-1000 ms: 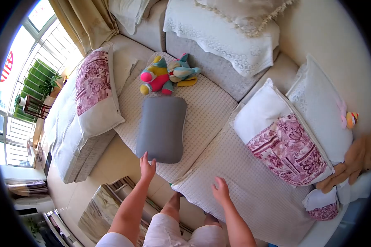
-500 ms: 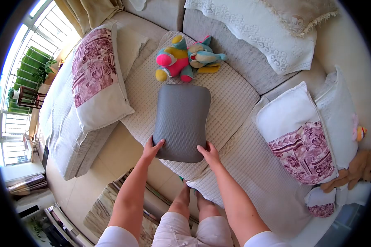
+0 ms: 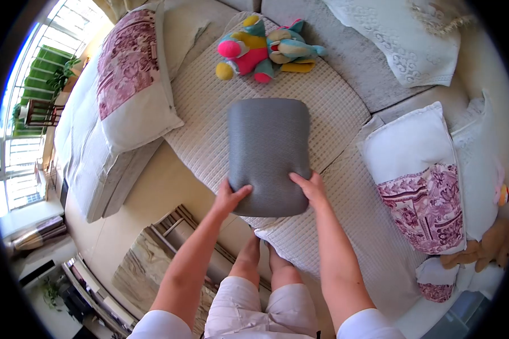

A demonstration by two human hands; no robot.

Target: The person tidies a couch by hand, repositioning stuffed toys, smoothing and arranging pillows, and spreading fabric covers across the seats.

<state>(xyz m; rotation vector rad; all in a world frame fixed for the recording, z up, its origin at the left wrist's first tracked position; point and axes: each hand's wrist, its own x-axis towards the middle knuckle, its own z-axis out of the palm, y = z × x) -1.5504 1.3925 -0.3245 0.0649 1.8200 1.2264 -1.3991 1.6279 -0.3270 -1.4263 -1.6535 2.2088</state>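
Observation:
A grey mesh-covered cushion (image 3: 270, 150) with rounded corners is held between my two hands over the quilted sofa seat. My left hand (image 3: 232, 198) grips its lower left edge, thumb on top and the other fingers around the side. On the lower right edge, my right hand (image 3: 310, 190) holds it the same way. The undersides of both hands are hidden. Beyond the cushion's far end lies a colourful plush toy (image 3: 254, 52) in pink, yellow and blue.
A white pillow with a red print (image 3: 131, 73) rests at the left, another patterned pillow (image 3: 421, 186) at the right. Beside my legs stands a marble-topped table (image 3: 147, 271). A brown plush toy (image 3: 486, 248) sits at the far right.
The cushion has shifted right in view, held by both hands, and its near edge appears raised. The surroundings have also shifted a little as the head view moved.

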